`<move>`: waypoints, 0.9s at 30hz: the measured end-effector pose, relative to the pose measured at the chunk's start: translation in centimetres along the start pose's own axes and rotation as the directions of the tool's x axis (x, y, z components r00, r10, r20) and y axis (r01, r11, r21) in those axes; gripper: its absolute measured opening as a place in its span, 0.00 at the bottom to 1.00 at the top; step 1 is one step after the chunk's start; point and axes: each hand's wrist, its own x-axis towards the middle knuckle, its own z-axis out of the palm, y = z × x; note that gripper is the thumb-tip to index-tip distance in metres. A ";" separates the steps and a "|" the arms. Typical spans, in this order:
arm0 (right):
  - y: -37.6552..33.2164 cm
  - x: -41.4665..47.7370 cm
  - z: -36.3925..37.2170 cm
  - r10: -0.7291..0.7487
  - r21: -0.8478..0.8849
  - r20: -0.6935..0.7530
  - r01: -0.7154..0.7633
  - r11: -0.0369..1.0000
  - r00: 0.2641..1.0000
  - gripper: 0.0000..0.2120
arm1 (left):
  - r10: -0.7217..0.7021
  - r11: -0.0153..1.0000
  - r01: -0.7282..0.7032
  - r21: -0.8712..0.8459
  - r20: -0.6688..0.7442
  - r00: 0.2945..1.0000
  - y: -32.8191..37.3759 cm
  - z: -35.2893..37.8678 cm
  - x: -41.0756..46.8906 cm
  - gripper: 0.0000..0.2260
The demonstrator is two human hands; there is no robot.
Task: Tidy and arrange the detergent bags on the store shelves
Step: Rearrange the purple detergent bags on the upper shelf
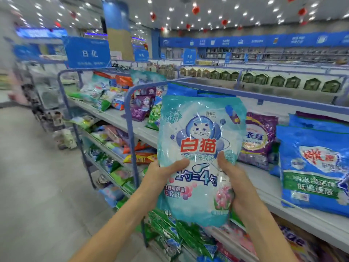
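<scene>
detergent bag (198,148) upright before the shelf (302,214), left hand (160,173) and right hand (232,178) clamped on its sides

1. The grey shelf (294,208) carries a purple bag (258,140) near its back edge.
2. Blue bags (317,167) stand at its front edge, just beside the purple one.

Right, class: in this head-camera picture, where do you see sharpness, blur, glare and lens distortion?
Head view: the light-blue cat-logo detergent bag is sharp, with glare streaks on its plastic; the left aisle shelves are smeared; the blue shelf rail bows from wide-angle distortion.
</scene>
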 end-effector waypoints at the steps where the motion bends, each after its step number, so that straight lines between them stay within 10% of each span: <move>1: 0.6 0.8 1.9 0.000 -0.014 0.021 0.001 1.000 1.000 0.26 | 0.009 1.000 -0.009 -0.009 -0.035 0.999 0.3 -1.9 0.3 0.28; 27: 16.4 28.2 39.1 -0.020 -0.220 0.068 0.035 0.975 0.997 0.12 | -0.051 0.992 0.000 -0.125 -0.401 0.915 10.1 -41.7 22.2 0.16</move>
